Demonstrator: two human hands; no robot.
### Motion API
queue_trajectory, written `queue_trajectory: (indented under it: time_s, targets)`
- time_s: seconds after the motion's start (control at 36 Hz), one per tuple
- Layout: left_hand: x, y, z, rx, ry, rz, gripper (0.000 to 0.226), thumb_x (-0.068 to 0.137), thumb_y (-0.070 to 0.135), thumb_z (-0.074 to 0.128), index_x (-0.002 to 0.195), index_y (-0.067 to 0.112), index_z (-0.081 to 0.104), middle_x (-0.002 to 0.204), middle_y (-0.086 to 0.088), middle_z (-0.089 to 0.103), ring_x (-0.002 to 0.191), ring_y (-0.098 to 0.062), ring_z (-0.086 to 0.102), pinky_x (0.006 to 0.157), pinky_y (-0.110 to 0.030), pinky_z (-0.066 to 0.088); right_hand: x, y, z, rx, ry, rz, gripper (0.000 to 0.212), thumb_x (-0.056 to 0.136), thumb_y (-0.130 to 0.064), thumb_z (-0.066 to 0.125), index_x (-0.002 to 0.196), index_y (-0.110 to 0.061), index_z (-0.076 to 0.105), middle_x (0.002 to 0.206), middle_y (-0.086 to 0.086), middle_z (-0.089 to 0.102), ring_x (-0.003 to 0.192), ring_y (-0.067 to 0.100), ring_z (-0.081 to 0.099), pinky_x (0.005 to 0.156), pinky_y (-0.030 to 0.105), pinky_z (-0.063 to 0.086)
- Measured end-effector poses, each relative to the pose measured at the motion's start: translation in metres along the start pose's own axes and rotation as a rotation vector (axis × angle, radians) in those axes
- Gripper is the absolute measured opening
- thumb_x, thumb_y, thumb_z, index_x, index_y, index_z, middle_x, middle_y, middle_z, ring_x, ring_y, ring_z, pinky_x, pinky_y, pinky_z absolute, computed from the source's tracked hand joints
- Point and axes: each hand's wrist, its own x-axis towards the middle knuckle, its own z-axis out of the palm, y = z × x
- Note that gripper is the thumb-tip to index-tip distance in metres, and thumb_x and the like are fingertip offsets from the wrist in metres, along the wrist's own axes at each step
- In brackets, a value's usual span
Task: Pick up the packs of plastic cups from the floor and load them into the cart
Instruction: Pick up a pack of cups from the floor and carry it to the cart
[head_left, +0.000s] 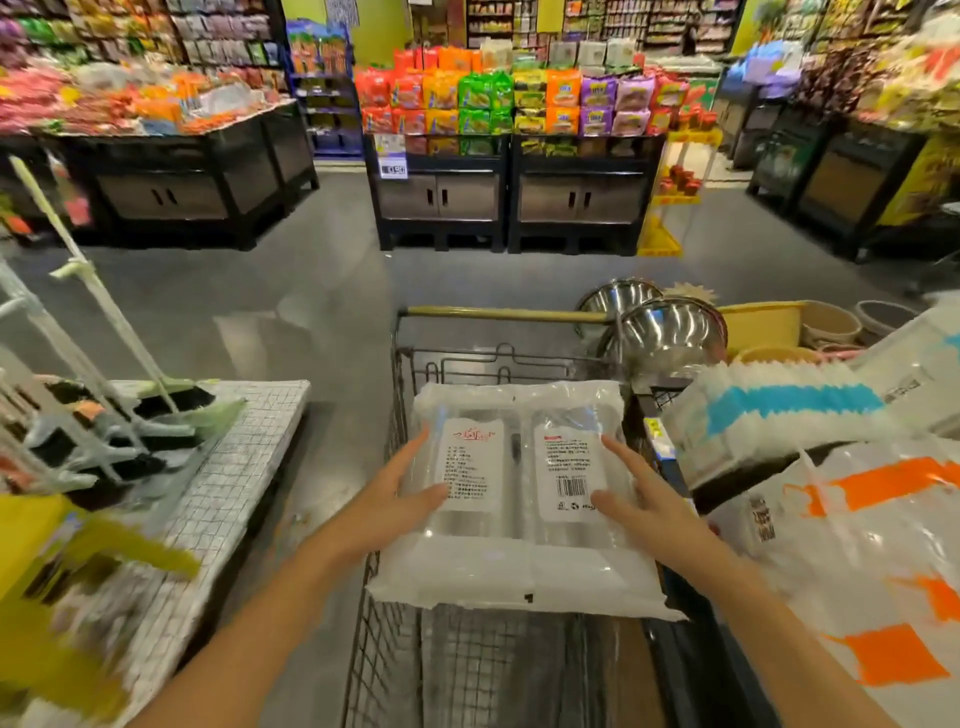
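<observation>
A clear pack of plastic cups (519, 561) with two white labels is held flat above the wire cart (415, 353). My left hand (395, 499) grips the pack's left side, thumb on top. On its right side rests my right hand (644, 504), fingers spread over the wrap. The cart's basket shows below and beyond the pack, with a yellow handle bar at its far end. Whether other packs lie in the basket is hidden by the held pack.
More cup packs with blue (779, 410) and orange (883, 571) bands are stacked at the right. A low display with brooms (156, 405) stands at the left. Steel bowls (670, 327) sit past the cart. Black stands of noodle packets (514, 104) cross the aisle ahead.
</observation>
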Motion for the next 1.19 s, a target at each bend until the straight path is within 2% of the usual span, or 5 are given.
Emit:
queue_trajectory:
  time_s: [0.22,0.39,0.83,0.92,1.19]
  targets:
    - [0.076,-0.094,0.023,-0.003,0.066,-0.14,0.081,0.091,0.023,0.069,0.151,0.047,0.022,0.15,0.021,0.032,0.136,-0.007,0.037,0.106,-0.028,0.043,0.065,0.093,0.038,0.033,-0.092,0.181,0.071,0.095,-0.025,0.065,0.143,-0.059,0.025,0.14,-0.016,0.055,0.121,0.004,0.059,0.104,0.041,0.049]
    - [0.127,-0.178,0.044,-0.021,0.097,-0.24,0.076,0.092,0.015,0.067,0.149,0.045,0.027,0.146,0.021,0.038,0.133,-0.003,0.039,0.111,-0.029,0.036,0.116,0.164,0.078,0.005,-0.098,0.301,0.071,0.096,-0.012,0.06,0.145,-0.049,0.024,0.13,-0.026,0.053,0.109,-0.017,0.055,0.085,0.01,0.049]
    - [0.239,-0.39,0.089,0.103,0.127,-0.407,0.082,0.091,0.01,0.065,0.144,0.059,0.025,0.149,0.019,0.032,0.141,-0.014,0.033,0.113,-0.049,0.035,0.203,0.333,0.19,0.006,0.0,0.622,0.074,0.093,0.013,0.044,0.151,-0.029,0.024,0.129,-0.018,0.04,0.102,-0.011,0.053,0.08,0.004,0.045]
    - [0.246,-0.418,0.093,0.108,0.116,-0.387,0.082,0.092,0.011,0.064,0.142,0.061,0.023,0.158,0.014,0.025,0.147,-0.012,0.023,0.117,-0.045,0.027,0.21,0.354,0.204,-0.001,-0.022,0.628,0.075,0.093,0.013,0.043,0.154,-0.024,0.019,0.151,-0.011,0.026,0.142,0.008,0.029,0.115,0.025,0.029]
    - [0.267,-0.457,0.097,0.004,0.131,-0.423,0.082,0.094,0.01,0.06,0.14,0.068,0.022,0.156,0.007,0.027,0.139,-0.022,0.038,0.107,-0.059,0.041,0.216,0.4,0.223,-0.037,-0.019,0.579,0.075,0.101,-0.007,0.049,0.151,-0.049,0.011,0.15,-0.028,0.012,0.137,-0.006,0.017,0.113,0.022,0.02]
